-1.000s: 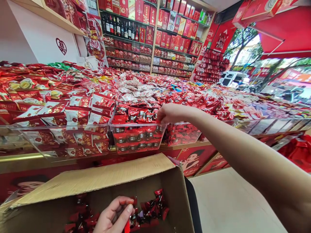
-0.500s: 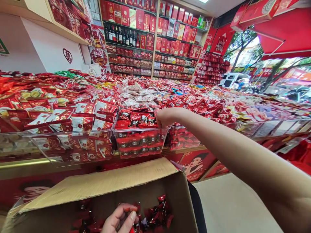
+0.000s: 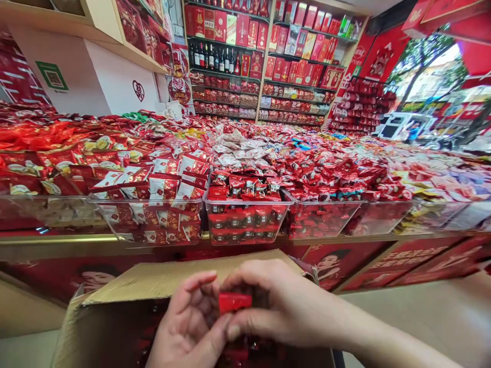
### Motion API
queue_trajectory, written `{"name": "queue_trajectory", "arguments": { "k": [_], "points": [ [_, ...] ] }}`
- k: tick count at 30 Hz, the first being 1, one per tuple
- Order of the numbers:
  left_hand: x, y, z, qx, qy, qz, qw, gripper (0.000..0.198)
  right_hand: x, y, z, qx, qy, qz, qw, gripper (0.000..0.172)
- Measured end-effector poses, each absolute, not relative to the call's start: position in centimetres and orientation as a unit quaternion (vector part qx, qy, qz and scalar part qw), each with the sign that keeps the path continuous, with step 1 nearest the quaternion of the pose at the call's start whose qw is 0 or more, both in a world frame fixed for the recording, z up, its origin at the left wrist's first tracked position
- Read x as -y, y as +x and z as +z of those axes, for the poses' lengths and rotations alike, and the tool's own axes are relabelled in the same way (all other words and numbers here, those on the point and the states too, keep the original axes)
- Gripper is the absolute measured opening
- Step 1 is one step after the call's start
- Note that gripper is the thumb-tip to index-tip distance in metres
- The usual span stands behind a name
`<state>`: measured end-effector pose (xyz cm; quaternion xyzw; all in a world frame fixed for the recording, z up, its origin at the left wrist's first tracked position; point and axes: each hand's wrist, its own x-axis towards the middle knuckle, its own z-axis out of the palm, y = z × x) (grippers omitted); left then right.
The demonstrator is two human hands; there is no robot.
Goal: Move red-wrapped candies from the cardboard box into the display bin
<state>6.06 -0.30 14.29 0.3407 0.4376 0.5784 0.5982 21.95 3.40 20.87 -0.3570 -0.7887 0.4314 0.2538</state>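
Both my hands meet low in the picture over an open cardboard box (image 3: 153,278). My left hand (image 3: 190,327) is cupped with its fingers curled, and my right hand (image 3: 280,306) pinches a small red wrapped candy (image 3: 233,301) between them. More dark red candies lie in the box beneath the hands, mostly hidden. Straight ahead on the counter stands a clear plastic bin (image 3: 247,217) packed with the same red and black wrapped candies.
Clear bins (image 3: 149,220) of red packaged sweets run along the counter to both sides, with a wide spread of wrapped sweets (image 3: 307,163) behind. Shelves (image 3: 268,51) of red boxes and bottles line the back wall. Pale floor (image 3: 414,317) lies to the right.
My right hand has left the clear bin on the counter and come down to the box, joining my left hand on a red candy. The camera has shifted left and down.
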Motion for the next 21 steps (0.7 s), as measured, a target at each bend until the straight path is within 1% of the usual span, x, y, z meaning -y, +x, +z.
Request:
{"name": "queue_trajectory", "arguments": {
  "k": [3,5,7,9,13,17,18,20,21],
  "points": [
    [-0.3,6.0,14.3,-0.396,0.372,0.593,0.594,0.043,-3.7,21.1,18.8,0.686,-0.4,0.518,0.318,0.02],
    [-0.2,5.9,13.9,-0.396,0.382,0.565,0.615,0.04,-4.3,21.2,18.2,0.627,-0.416,0.563,0.342,0.022],
    [-0.1,5.8,13.4,-0.418,0.393,0.523,0.63,0.036,-4.7,21.3,18.0,0.613,-0.422,0.561,0.363,0.021],
    [-0.1,5.6,13.0,-0.443,0.393,0.512,0.622,0.034,-4.8,21.4,17.8,0.613,-0.426,0.548,0.376,0.02],
    [0.0,5.4,12.3,-0.454,0.41,0.537,0.581,0.03,-4.5,21.2,17.3,0.634,-0.409,0.563,0.337,0.025],
    [0.7,5.7,11.8,-0.459,0.387,0.55,0.581,0.034,-3.6,21.0,16.9,0.636,-0.422,0.557,0.328,0.021],
    [0.9,5.8,11.7,-0.473,0.382,0.551,0.572,0.034,-3.4,21.0,17.0,0.654,-0.423,0.542,0.316,0.018],
    [1.3,6.0,11.7,-0.501,0.389,0.555,0.538,0.035,-3.0,21.1,17.2,0.726,-0.416,0.468,0.285,0.013],
    [1.4,6.0,11.7,-0.51,0.401,0.559,0.517,0.034,-2.9,21.1,17.4,0.765,-0.403,0.424,0.269,0.017]
  ]
}}
